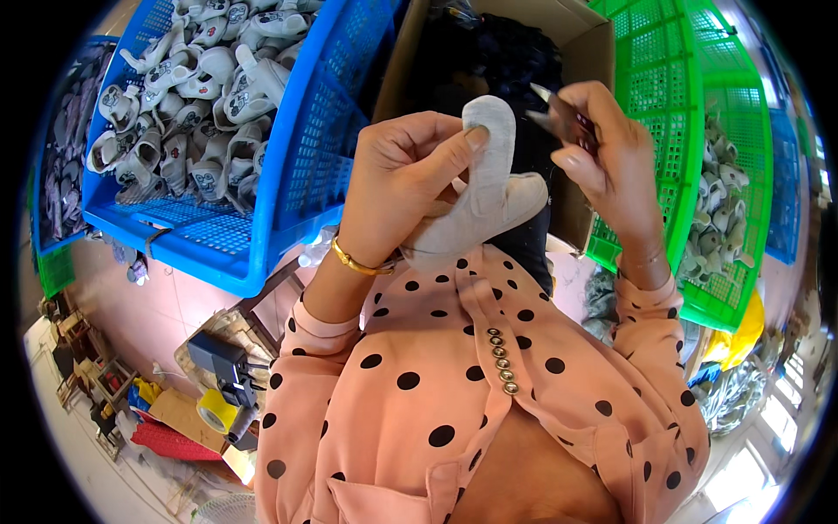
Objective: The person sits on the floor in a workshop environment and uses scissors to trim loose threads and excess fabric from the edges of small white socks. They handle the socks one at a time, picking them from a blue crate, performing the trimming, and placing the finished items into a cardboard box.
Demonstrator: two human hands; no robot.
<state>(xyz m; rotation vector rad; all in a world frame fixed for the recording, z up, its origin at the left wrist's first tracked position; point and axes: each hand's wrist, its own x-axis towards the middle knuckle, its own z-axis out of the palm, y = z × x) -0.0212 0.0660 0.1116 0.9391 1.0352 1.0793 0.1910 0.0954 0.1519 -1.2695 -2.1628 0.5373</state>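
Note:
My left hand [406, 170] pinches an off-white cloth shoe upper [484, 196] between thumb and fingers, in front of my chest. One long flap of the upper points up past my thumb, and a shorter rounded part sticks out to the right. A little to the right of it, my right hand [611, 153] is closed around small thread snips [567, 120]. Their pointed blades stand apart, aimed left toward the upper without touching it. The snips are slightly blurred.
A blue plastic basket [301, 166] at the left holds many pale baby-shoe uppers [205, 105] with small printed pictures. Ahead stands a cardboard box [587, 52] with dark contents. Green baskets [650, 105] stand at the right, one with more pale pieces [717, 205]. A tape roll [216, 410] lies lower left.

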